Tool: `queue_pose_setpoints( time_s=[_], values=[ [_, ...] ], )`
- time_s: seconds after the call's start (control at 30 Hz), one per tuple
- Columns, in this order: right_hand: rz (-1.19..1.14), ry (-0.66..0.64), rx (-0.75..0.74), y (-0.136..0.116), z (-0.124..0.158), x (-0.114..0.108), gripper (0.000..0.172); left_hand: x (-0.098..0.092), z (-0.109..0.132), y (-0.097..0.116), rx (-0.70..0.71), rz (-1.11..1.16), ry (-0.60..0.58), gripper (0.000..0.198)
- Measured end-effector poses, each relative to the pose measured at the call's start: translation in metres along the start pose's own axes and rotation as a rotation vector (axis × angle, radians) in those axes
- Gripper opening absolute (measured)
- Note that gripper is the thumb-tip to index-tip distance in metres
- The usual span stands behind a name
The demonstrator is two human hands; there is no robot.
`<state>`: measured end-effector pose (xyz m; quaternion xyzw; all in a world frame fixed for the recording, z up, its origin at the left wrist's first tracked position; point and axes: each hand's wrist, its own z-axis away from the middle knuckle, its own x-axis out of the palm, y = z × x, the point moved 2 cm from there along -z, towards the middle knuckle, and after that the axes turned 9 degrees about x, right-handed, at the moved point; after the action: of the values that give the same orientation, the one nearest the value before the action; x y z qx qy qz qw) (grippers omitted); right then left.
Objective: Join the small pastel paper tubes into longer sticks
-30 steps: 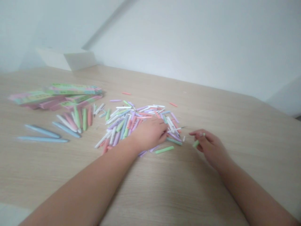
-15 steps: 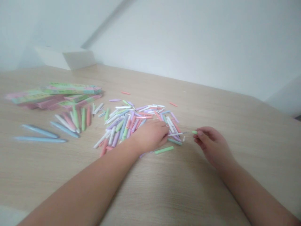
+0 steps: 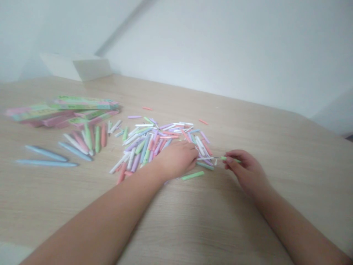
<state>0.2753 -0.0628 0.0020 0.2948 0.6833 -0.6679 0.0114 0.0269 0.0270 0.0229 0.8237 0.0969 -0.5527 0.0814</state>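
Pile of slim pastel plastic sticks point(image 3: 154, 143) lies mid-table, loose and crossed over itself: white, lilac, blue, green, pink. Blur is heavy, so exact kind of stick is hard to make out. Lower right part of pile is hidden under left hand point(image 3: 176, 159), which rests palm down on it, fingers curled in, tips at the pile's right side. Can't tell if that hand holds anything; nothing shows in it.

Right hand point(image 3: 246, 171) is just right of the pile, in a narrow pinch on a green stick point(image 3: 230, 159), which lies crosswise in the fingers. Thin white rod point(image 3: 208, 158) runs left from the green stick toward the pile. Can't tell if rod and stick are joined or only lined up; fingers cover part of the green.

Loose green piece point(image 3: 192, 175) lies on the table just beyond the left hand's fingers. Left of pile: fanned group of short sticks point(image 3: 88, 139), then long pale-blue sticks point(image 3: 46, 157). Behind those, stack of pink and green cardboard packets point(image 3: 63, 108), print unreadable. Small coral piece point(image 3: 147, 108) lies beyond the pile. Light wood-grain table point(image 3: 275, 206), white wall point(image 3: 220, 55) behind, pale box point(image 3: 88, 69) past the far table edge.
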Motion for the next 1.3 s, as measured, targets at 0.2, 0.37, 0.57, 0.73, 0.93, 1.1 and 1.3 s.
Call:
queue_pose_setpoints(
  time_s=[0.2,0.37,0.57,0.73,0.93,1.1,1.3],
  values=[
    [0.034,-0.016,-0.017,-0.0035,0.0004,0.0022,0.035,-0.0011,0.0001,0.0005,0.005,-0.015,-0.022,0.024],
    [0.028,-0.041,-0.037,-0.0033,0.0018,0.004,0.035,-0.0018,-0.0006,0.001,0.005,-0.038,-0.037,0.024],
    [0.049,-0.022,-0.036,-0.0039,0.0022,0.0029,0.035,-0.0016,-0.0009,0.0019,-0.002,-0.049,-0.035,0.026],
    [0.053,-0.004,-0.056,-0.007,0.0026,0.0022,0.033,-0.0005,-0.0002,0.0014,0.002,-0.06,-0.043,0.027],
    [0.059,-0.025,-0.061,-0.0057,0.0033,0.0027,0.032,-0.0015,-0.0007,0.0021,0.008,-0.056,-0.06,0.027],
    [0.049,-0.069,-0.06,-0.0028,0.004,0.0054,0.032,0.0007,-0.0006,0.0021,0.01,-0.032,-0.056,0.026],
    [0.154,-0.116,-0.138,-0.0026,0.0048,0.0085,0.028,0.0002,-0.0016,0.0048,0.018,-0.031,-0.08,0.024]
  ],
)
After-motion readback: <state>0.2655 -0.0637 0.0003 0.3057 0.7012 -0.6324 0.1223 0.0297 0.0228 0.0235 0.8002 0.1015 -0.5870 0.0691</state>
